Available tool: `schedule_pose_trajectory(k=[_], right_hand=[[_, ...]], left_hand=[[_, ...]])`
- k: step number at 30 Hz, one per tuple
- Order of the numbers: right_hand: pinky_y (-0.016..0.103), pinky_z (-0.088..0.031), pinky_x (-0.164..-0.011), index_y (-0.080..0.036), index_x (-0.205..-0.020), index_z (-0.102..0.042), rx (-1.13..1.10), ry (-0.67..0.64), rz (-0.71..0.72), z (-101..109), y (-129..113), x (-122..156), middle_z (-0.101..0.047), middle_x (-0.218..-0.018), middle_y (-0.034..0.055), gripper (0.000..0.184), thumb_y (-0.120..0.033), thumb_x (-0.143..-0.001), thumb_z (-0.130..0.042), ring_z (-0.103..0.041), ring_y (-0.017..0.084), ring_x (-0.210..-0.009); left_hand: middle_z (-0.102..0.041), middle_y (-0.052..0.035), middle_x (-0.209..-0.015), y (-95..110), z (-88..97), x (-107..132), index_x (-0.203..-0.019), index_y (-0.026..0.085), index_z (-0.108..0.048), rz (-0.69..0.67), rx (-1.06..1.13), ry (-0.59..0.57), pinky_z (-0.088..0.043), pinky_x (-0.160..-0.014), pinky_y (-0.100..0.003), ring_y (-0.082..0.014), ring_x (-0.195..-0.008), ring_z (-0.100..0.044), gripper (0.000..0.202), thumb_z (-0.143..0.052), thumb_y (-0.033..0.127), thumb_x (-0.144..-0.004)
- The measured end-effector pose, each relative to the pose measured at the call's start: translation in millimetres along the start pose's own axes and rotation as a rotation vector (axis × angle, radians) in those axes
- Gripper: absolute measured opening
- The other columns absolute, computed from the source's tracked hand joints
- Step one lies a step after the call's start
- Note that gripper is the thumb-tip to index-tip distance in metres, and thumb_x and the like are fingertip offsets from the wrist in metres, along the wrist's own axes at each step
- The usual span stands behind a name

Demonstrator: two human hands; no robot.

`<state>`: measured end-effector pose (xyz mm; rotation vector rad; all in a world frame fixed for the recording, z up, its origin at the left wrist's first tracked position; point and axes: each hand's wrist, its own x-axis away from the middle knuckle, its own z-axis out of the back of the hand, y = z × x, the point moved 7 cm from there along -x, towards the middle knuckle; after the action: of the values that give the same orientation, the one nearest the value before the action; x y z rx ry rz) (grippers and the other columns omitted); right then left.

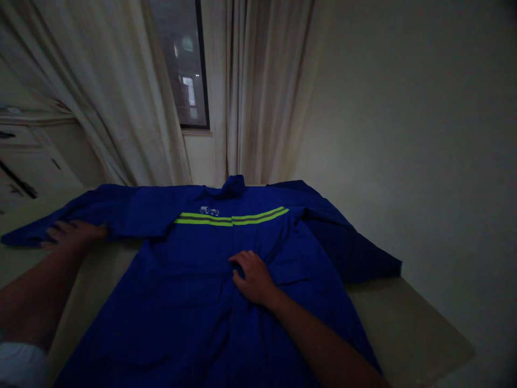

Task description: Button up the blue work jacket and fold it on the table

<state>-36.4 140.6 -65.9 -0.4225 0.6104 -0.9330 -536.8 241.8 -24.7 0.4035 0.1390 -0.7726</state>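
A blue work jacket [189, 258] lies spread front up, its collar at the far side and both sleeves stretched out sideways. A yellow-green and grey reflective stripe [205, 219] crosses the chest, with white lettering above it on the left. My left hand [72, 233] lies on the left sleeve near its cuff, fingers spread. Over the middle of the jacket front is my right hand [252, 277], its fingers loosely bent and the thumb apart from them. Nothing shows in its grasp; whether it presses on the cloth I cannot tell.
The jacket rests on a pale table [420, 328] whose corner shows at right. Long beige curtains [266, 91] hang behind it beside a dark window [181, 64]. A plain wall [424, 134] stands at right, and a white cabinet [36, 156] at far left.
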Motion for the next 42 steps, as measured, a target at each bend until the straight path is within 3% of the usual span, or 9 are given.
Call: schedule_pose_trajectory(k=[3,6,9,11,15,24,30,37,42], right_hand=[[0.036,-0.052,-0.099,-0.02,-0.121,-0.068,-0.073,0.08,-0.044,4,5,0,-0.069,-0.118,0.0078,0.036,-0.009,-0.087,-0.061,-0.065,0.021,-0.108],[0.033,-0.054,-0.092,-0.019,-0.119,-0.067,-0.137,0.174,-0.113,9,13,-2,-0.067,-0.111,0.0069,0.041,-0.006,-0.081,-0.061,-0.067,0.019,-0.097],[0.031,-0.055,-0.088,-0.018,-0.116,-0.067,-0.186,0.214,-0.147,13,21,-6,-0.067,-0.104,0.005,0.043,-0.003,-0.076,-0.06,-0.066,0.018,-0.093],[0.03,-0.054,-0.087,-0.018,-0.111,-0.068,-0.188,0.213,-0.164,14,24,-8,-0.066,-0.103,0.0046,0.041,-0.001,-0.074,-0.058,-0.065,0.018,-0.092],[0.032,-0.052,-0.094,-0.02,-0.096,-0.069,-0.095,0.171,-0.171,13,27,-12,-0.066,-0.101,0.0047,0.032,0.0,-0.075,-0.055,-0.063,0.018,-0.093],[0.032,-0.052,-0.093,-0.017,-0.088,-0.075,0.136,0.119,-0.252,14,28,-13,-0.073,-0.099,0.0096,0.016,-0.009,-0.084,-0.063,-0.068,0.021,-0.095],[0.035,-0.057,-0.087,-0.019,-0.09,-0.08,-0.305,0.097,-0.287,21,53,-11,-0.079,-0.094,0.0059,0.015,-0.018,-0.077,-0.072,-0.073,0.021,-0.089],[0.043,-0.054,-0.1,-0.021,-0.097,-0.082,-0.84,0.147,-0.361,15,68,-6,-0.08,-0.101,0.0064,0.034,-0.036,-0.067,-0.085,-0.073,0.024,-0.1],[0.042,-0.053,-0.101,-0.021,-0.101,-0.081,-0.94,0.22,-0.389,11,67,-6,-0.08,-0.107,0.0067,0.038,-0.039,-0.069,-0.085,-0.072,0.025,-0.105]], left_hand=[[-0.02,-0.0243,-0.173,27,30.1,25,-0.156,0.005,-0.041,0.138,0.245,0.157,-0.023,-0.118,-0.079,-0.0515,-0.157,-0.017,0.07,-0.042,0.046,-0.099],[-0.043,-0.0131,-0.165,116,49.8,79,-0.147,0.012,-0.055,-0.374,0.4,0.087,-0.036,-0.119,-0.066,-0.046,-0.149,-0.039,0.06,-0.043,0.049,-0.1],[-0.076,-0.0071,-0.125,187,28.6,173,-0.116,0.019,-0.075,-0.74,0.441,-0.227,-0.052,-0.109,-0.04,-0.0262,-0.119,-0.069,0.037,-0.05,0.039,-0.097],[-0.079,-0.0062,-0.114,214,1.9,243,-0.107,0.021,-0.078,-0.944,0.39,-0.435,-0.055,-0.101,-0.035,-0.0241,-0.11,-0.072,0.029,-0.055,0.033,-0.095],[-0.074,-0.0133,-0.128,217,-25.9,320,-0.122,0.021,-0.075,-1.029,0.291,-0.389,-0.051,-0.107,-0.047,-0.0288,-0.117,-0.069,0.038,-0.045,0.023,-0.1],[-0.04,-0.0093,-0.168,194,-33.0,336,-0.161,0.034,-0.044,-1.112,0.184,-0.408,-0.018,-0.122,-0.075,-0.0384,-0.155,-0.035,0.055,-0.036,0.038,-0.106],[-0.05,-0.0044,-0.162,201,-26.4,340,-0.153,0.034,-0.054,-1.195,0.293,-0.48,-0.013,-0.129,-0.064,-0.0266,-0.154,-0.04,0.052,-0.035,0.028,-0.105],[-0.05,-0.0076,-0.162,198,-20.4,342,-0.148,0.03,-0.058,-1.19,0.342,-0.509,-0.005,-0.127,-0.07,-0.0328,-0.153,-0.04,0.05,-0.043,0.05,-0.105],[-0.068,-0.0099,-0.14,199,-12.5,340,-0.135,0.025,-0.065,-1.33,0.562,-0.504,-0.025,-0.128,-0.054,-0.0267,-0.136,-0.058,0.043,-0.054,0.048,-0.1]])
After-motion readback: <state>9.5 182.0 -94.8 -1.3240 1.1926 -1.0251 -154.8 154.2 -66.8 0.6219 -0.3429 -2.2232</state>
